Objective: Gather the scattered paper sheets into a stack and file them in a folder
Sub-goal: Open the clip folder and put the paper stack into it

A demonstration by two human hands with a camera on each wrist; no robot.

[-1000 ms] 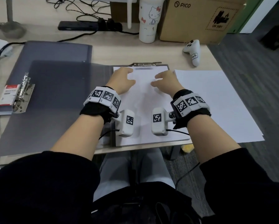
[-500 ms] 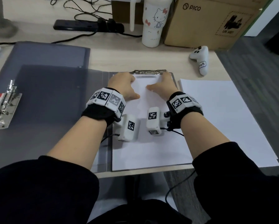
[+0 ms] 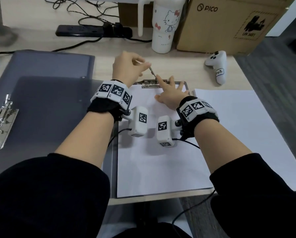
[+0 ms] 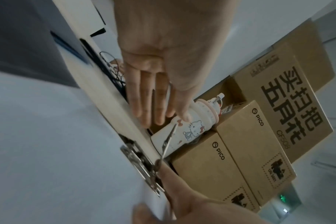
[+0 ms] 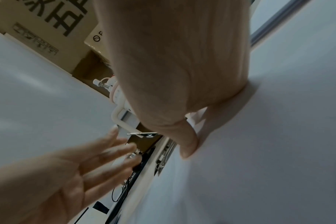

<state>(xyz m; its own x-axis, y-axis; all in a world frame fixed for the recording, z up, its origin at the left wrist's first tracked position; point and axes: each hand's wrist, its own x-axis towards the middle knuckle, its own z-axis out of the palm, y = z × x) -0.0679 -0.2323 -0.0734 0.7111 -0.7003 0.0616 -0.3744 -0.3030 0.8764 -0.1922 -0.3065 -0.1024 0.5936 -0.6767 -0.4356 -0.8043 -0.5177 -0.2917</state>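
Observation:
An open grey folder (image 3: 49, 109) lies on the desk. On its right half rests a stack of white sheets (image 3: 161, 165), its top edge at the metal clip (image 3: 149, 83). The clip's lever (image 3: 152, 72) stands tilted up. My left hand (image 3: 137, 65) hovers above the clip with straight fingers (image 4: 157, 106), and the lever's tip sits at its fingertips. My right hand (image 3: 167, 93) lies spread on the sheets just below the clip, thumb (image 5: 188, 145) pressing the paper. More white sheets (image 3: 238, 134) lie on the desk to the right of the folder.
A lever-arch metal fitting (image 3: 1, 124) sits on the folder's left flap. Behind the folder stand a cartoon-cat tumbler (image 3: 162, 28), a cardboard box (image 3: 229, 23) and a black power strip (image 3: 92, 31) with cables. A white controller (image 3: 217, 66) lies at the back right.
My left hand has lifted off the sheets to the clip, and the clip's lever now stands raised. My right hand slid up the paper towards the clip.

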